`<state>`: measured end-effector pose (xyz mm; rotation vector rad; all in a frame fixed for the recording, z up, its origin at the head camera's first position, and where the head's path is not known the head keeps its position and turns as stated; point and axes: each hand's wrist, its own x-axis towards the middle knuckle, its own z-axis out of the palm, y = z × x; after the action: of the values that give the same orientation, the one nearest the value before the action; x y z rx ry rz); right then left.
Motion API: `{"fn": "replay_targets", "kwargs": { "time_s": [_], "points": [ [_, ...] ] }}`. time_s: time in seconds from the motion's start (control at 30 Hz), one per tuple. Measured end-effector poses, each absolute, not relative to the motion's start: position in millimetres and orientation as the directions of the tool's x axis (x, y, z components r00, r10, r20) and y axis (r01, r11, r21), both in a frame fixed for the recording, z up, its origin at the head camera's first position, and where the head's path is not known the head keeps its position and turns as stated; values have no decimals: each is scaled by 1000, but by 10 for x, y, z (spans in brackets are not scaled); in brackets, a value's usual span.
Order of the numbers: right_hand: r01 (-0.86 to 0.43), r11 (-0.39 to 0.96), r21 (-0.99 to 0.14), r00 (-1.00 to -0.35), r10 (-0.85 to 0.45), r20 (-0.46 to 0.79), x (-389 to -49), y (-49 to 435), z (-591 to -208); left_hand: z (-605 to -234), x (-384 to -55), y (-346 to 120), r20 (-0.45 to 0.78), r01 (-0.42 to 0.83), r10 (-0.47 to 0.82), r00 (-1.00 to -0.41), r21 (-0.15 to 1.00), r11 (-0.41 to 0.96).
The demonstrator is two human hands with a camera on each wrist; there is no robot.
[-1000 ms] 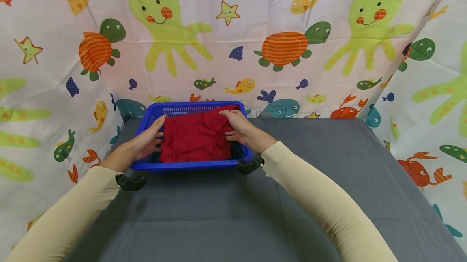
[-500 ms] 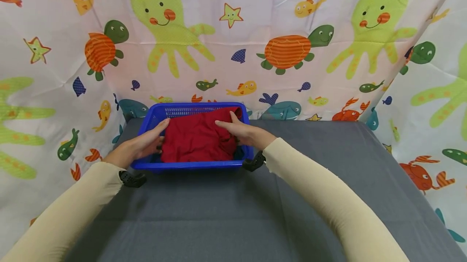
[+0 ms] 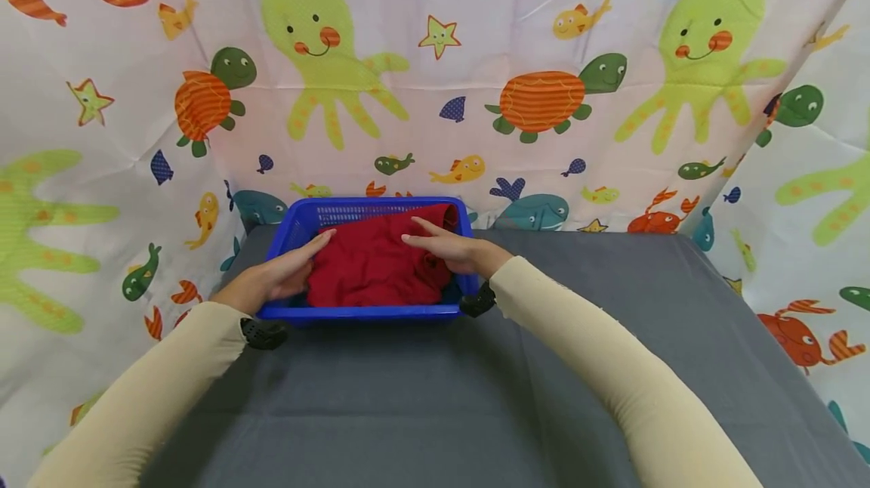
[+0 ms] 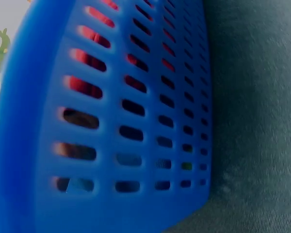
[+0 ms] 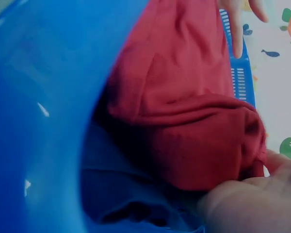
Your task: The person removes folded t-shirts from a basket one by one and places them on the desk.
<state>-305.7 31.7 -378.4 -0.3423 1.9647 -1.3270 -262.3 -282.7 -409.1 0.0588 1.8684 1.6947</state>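
Observation:
A folded red cloth [image 3: 377, 265], perhaps a garment, lies in the blue plastic basket [image 3: 360, 313]. My left hand [image 3: 288, 269] is inside the basket's left side, thumb stretched along the cloth's left edge; its lower fingers are partly hidden. Over the cloth's right end is my right hand [image 3: 462, 248], with thumb and fingers extended and apart. The right wrist view shows that hand close against the bunched red end, its fingertips hidden behind the fabric. Beneath the red cloth lies a dark blue cloth [image 5: 121, 184]. Only the basket's slotted wall [image 4: 150, 97] fills the left wrist view.
The basket stands at the back left of a grey-covered table [image 3: 408, 397], close to a curtain [image 3: 421, 118] printed with sea animals. The curtain continues along the left and right sides. Each wrist wears a black strap [image 3: 263, 334].
My right hand has loosened from the cloth's upper right edge and its fingers have straightened. The cloth's right end is now more bunched. My left hand stays beside the left edge.

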Motion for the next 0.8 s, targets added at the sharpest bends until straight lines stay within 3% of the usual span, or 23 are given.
{"fn": "replay_targets", "kwargs": {
  "time_s": [0.33,0.57,0.8],
  "points": [
    [276,323,-905,-655,-626,-423,-3108,375,-3834,-4071,-2623,-2841,-369,-339,434,-822,929,147],
    [198,292,-936,-657,-669,-348,-3092,445,-3822,-4052,-2592,-2849,-321,-313,439,-839,945,93],
    [91,339,-937,-680,-666,-307,-3069,417,-3879,-4060,-2553,-2792,-325,-280,389,-862,945,168]
  ]
}}
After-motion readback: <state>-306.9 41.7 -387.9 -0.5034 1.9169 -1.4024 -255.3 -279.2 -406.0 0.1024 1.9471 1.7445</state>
